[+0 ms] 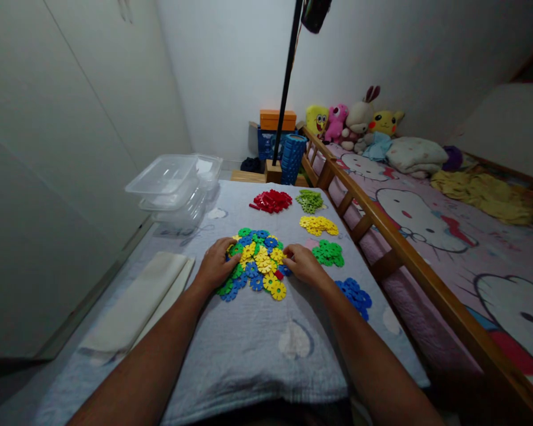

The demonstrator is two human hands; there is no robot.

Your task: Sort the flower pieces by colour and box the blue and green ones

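A mixed heap of flower-shaped plastic discs [263, 260], yellow, blue and green, lies mid-table with a small red piece [279, 275] among them. My left hand [217, 261] rests cupped against the heap's left side, thumb and fingers apart, touching green and blue discs. At the right side, my right hand [302, 262] has its fingertips on the edge discs, fingers curved and a little apart. Neither hand visibly lifts a disc. Sorted piles lie beyond and to the right: red pieces [273, 202], light green pieces [310, 201], yellow discs [318, 225], green discs [328, 253] and blue discs [354, 297].
Clear plastic containers [164, 177] are stacked at the table's far left. A folded cream cloth [135, 305] lies on the left. The wooden bed rail [382, 236] runs along the right side. A black pole [286, 83] stands behind the table.
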